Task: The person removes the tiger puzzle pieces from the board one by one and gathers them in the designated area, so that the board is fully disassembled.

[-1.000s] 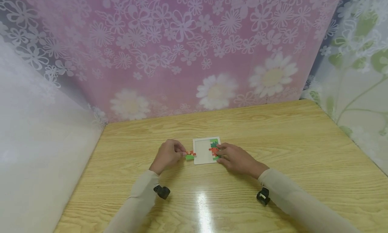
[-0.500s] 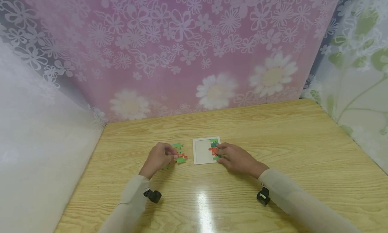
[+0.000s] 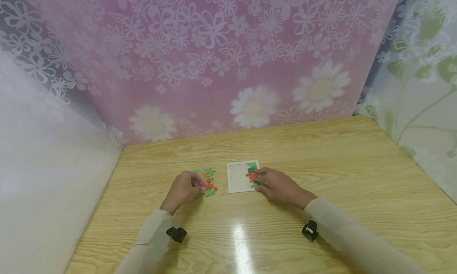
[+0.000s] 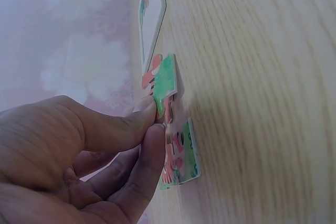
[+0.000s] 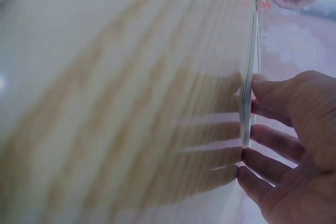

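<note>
My left hand (image 3: 181, 190) pinches a red and green jigsaw piece (image 4: 166, 77) between thumb and index finger, left of the white puzzle tray (image 3: 238, 179). Right beside that piece lie several other puzzle pieces (image 4: 189, 150), partly hidden by the hand. A column of green and red pieces (image 3: 251, 176) fills the tray's right side, while its left part shows a bare white base. My right hand (image 3: 280, 187) rests at the tray's right edge, its slightly bent fingers spread along the rim and partly covering those pieces.
The wooden table (image 3: 321, 159) extends around the tray, with a bright glare streak in front. A pink flowered curtain (image 3: 200, 87) hangs behind the table, and pale sheets stand at both sides. A small black camera sits on each wrist.
My left hand has moved left with the jigsaw piece, from the tray's left edge to the loose pieces. The right hand and tray have stayed in place.
</note>
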Tool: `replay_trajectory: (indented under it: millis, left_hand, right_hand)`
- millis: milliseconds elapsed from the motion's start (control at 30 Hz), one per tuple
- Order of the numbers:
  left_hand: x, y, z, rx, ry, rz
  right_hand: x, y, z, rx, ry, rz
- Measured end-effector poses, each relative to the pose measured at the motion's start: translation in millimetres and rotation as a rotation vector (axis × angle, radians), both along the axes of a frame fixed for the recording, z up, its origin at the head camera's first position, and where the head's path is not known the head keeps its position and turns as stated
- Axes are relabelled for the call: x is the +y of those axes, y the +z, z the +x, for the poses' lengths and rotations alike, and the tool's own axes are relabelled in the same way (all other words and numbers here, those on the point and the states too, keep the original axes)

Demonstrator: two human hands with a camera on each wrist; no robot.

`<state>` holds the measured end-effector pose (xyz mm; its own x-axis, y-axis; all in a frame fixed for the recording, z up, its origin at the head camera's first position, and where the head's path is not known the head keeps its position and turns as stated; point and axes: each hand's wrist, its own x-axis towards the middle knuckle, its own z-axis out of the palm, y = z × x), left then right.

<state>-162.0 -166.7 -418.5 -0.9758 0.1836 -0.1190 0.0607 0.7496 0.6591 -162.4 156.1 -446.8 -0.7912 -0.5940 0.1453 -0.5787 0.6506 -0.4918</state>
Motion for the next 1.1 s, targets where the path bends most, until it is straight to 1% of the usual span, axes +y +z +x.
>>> replay_trajectory:
  millis: [200,600,833,1100]
  left_hand:
    - [-0.7,-1.8,1.4,0.000,0.002,-0.005]
    - [0.9,-5.0,2.9,0.023,0.017,-0.030]
    - [0.9,-5.5,2.6,0.041,0.000,-0.047]
    - [1.3,-3.4,3.3,0.030,-0.010,-0.049]
  right_hand:
    - [0.5,-0.2,-0.4,0.014,-0.002,0.023]
    - [0.7,-0.9,-0.8,0.022,0.002,0.022]
    - [0.9,-1.4,-1.0,0.018,0.000,0.029]
    - [0.6,1.1,0.2,-0.005,-0.005,0.038]
